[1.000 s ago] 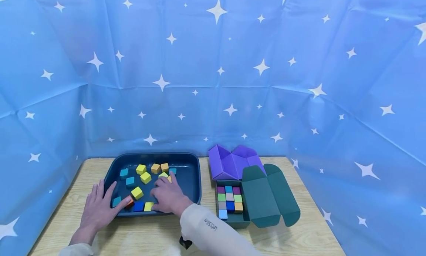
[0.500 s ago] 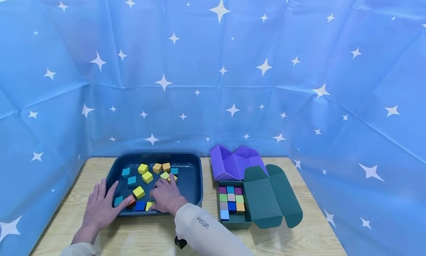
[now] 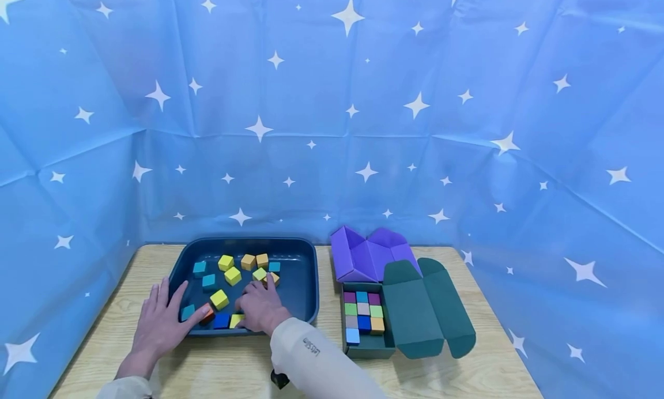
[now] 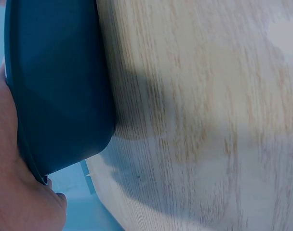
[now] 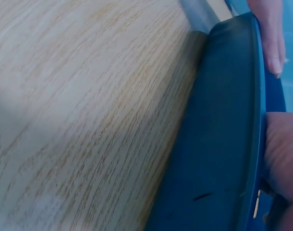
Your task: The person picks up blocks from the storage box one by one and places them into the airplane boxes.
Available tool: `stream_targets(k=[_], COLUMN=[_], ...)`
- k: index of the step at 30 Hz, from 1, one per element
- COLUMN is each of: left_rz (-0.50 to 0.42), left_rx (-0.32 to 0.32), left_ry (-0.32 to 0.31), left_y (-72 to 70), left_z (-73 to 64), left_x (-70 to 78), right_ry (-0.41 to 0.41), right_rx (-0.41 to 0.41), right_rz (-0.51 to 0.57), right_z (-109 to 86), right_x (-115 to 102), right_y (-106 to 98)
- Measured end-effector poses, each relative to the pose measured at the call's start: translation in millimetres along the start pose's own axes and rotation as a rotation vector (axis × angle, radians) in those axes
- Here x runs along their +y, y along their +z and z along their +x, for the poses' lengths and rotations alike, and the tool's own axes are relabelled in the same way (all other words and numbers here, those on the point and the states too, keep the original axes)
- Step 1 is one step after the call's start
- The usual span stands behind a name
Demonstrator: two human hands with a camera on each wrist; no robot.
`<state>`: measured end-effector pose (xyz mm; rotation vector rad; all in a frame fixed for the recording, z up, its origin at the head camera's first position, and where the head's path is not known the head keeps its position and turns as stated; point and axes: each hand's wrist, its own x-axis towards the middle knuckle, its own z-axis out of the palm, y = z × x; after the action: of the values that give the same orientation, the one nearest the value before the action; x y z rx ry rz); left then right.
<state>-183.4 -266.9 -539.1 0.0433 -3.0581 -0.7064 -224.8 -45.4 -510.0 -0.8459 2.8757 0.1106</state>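
In the head view, my left hand [image 3: 162,323] rests over the front left corner of a dark blue tray [image 3: 300,278], fingers extended. Its thumb reaches inside to a red-orange cube [image 3: 207,315]. My right hand [image 3: 259,308] is spread low within the tray; one finger extends to an orange cube [image 3: 273,279], just in front of a yellow-green cube [image 3: 259,274]. Near its thumb side lie a yellow cube [image 3: 236,319] and a blue cube [image 3: 221,320]. The left wrist view shows the left hand [image 4: 16,183] against the tray's rim. The palm hides some right fingertips.
More yellow, teal and orange cubes lie about the tray. To its right stands an opened green box [image 3: 367,352], partly filled with rows of coloured cubes, its lid [image 3: 415,309] folded out rightward. Behind that is a purple open box [image 3: 358,255]. A starry blue curtain [image 3: 311,99] surrounds the table.
The right hand has shifted slightly back from the orange and yellow-green cubes, leaving more of them visible. The left hand holds its place at the tray corner. The whole view has drifted a little.
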Motion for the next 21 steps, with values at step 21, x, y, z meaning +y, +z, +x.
stream_targets(k=[21], left_rz=[-0.003], left_rx=[-0.001], left_ry=[-0.013], left_y=[-1.0], left_z=[-0.8], left_x=[2.6], right_ry=[-0.038], right_rx=[0.028], right_rz=[-0.081], right_z=[3.2], right_x=[7.4], right_y=[-4.4])
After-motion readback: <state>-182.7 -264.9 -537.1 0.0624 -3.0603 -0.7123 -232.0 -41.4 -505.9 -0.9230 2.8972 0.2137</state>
